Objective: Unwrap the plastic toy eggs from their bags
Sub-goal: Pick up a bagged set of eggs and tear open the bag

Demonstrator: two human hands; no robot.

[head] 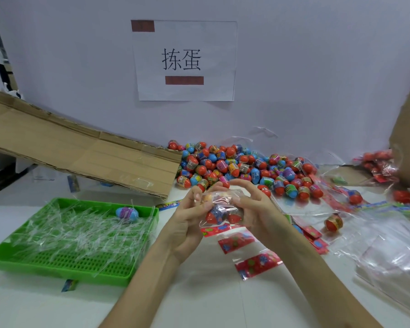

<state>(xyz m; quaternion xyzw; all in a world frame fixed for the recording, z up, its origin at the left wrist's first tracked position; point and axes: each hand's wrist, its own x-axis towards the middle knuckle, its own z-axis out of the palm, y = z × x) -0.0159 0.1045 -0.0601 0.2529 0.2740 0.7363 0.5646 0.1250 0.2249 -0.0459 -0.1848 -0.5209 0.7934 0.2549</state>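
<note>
Both my hands hold one clear plastic bag (219, 202) with a red printed header strip at its lower edge, above the middle of the white table. Inside it are toy eggs, two red-bottomed ones (223, 215) showing between my palms. My left hand (187, 218) grips the bag's left side, fingers curled up around it. My right hand (253, 209) grips the right side, with its fingers arched over the top. A big heap of loose red, blue and purple eggs (242, 169) lies just behind my hands.
A green perforated tray (64, 266) at left holds clear plastic strips and one blue egg (126, 213). A flattened cardboard sheet (81, 147) leans behind it. Empty clear bags (388, 245) and red header strips (258, 263) lie at right; bagged eggs (379, 164) sit far right.
</note>
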